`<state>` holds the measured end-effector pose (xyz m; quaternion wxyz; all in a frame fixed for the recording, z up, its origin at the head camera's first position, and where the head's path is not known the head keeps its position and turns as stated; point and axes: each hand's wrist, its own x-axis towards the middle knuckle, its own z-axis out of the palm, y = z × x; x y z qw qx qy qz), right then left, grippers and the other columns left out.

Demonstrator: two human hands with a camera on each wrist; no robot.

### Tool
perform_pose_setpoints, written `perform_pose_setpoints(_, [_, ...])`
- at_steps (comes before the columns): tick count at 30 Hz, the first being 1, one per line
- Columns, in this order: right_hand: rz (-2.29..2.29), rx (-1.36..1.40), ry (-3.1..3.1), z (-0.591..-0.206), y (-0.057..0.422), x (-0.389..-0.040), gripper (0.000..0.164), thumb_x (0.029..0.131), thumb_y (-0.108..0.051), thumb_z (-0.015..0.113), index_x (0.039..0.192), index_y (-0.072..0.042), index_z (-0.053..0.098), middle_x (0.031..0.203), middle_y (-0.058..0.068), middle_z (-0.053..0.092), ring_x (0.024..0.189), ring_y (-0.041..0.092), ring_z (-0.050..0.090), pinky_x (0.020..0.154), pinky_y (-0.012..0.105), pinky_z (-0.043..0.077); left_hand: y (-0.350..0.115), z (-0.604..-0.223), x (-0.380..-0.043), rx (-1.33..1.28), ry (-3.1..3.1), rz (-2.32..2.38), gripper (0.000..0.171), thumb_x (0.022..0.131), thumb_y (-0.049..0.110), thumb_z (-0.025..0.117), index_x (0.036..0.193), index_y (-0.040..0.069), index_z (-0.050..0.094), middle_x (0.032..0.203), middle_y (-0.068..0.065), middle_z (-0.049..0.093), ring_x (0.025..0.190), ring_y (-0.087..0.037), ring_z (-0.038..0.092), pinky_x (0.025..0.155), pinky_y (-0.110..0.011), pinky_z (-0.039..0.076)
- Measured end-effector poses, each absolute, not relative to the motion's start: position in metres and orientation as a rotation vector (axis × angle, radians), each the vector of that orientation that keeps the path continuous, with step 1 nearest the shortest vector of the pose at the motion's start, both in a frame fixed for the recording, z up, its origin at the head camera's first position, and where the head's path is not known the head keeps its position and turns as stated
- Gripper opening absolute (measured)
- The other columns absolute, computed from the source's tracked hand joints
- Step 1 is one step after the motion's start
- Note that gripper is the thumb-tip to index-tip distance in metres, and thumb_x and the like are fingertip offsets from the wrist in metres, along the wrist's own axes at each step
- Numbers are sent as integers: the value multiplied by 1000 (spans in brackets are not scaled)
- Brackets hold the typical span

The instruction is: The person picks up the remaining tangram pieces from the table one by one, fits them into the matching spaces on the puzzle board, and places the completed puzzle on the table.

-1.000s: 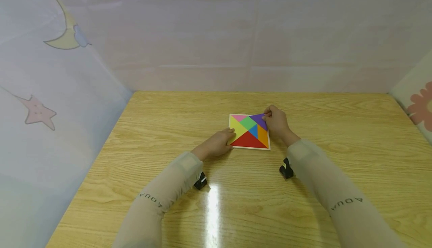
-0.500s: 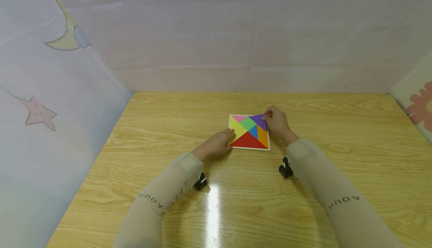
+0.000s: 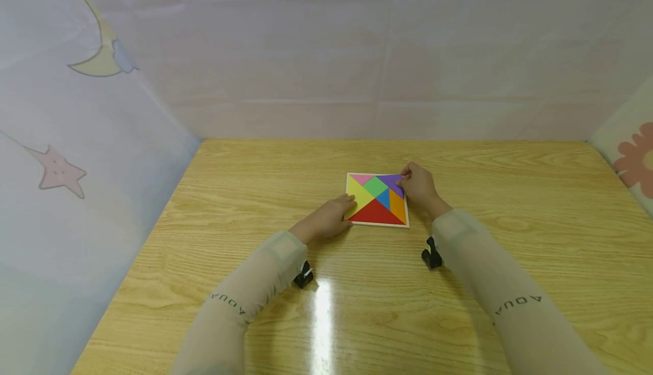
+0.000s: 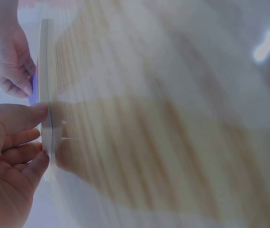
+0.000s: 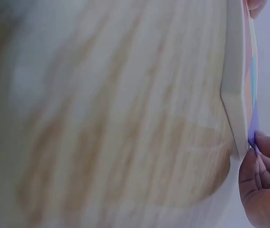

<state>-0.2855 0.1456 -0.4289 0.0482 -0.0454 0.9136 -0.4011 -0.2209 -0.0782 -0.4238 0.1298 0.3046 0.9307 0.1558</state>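
Observation:
A square tangram board with a pale frame lies on the table, filled with coloured pieces. My left hand holds the board at its near left corner, fingertips over the yellow triangle and thumb at the front edge. Between thumb and fingers, my right hand pinches the outer corner of the purple triangle at the far right corner. In the right wrist view that purple piece is tilted up from the frame. The red triangle, green square, blue triangle and orange piece lie flat.
The wooden table runs back to a pale fabric backdrop. Black wrist mounts hang under both sleeves. Light glares off the table near the front.
My right hand has lowered slightly, bringing the purple triangle's raised corner down toward the board. The left hand and the board have stayed in place.

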Motion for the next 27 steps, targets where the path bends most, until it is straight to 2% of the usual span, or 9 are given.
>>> perform_pose_setpoints(7, [-1170,-153,2758,-430,146,-285,23,84,-3,53,101,11,48,81,16,47,73,25,44,59,25,40,-77,-423,-221,876,2702,453,44,86,14,51,126,-2,41,135,-15,30,126,-26,22,103,-29,17])
perform_pose_setpoints(20, [-1087,-240,2797,-428,142,-282,21,83,1,52,100,13,52,84,18,50,77,27,46,65,28,43,-79,-423,-221,858,2703,456,45,86,14,51,127,-1,39,136,-15,28,126,-25,21,103,-29,17])
perform_pose_setpoints(27, [-1092,-236,2779,-427,144,-284,20,83,2,51,99,14,51,81,18,49,66,22,48,53,20,42,-77,-422,-224,852,2690,473,45,87,14,50,128,-1,39,136,-14,28,127,-24,20,103,-29,16])
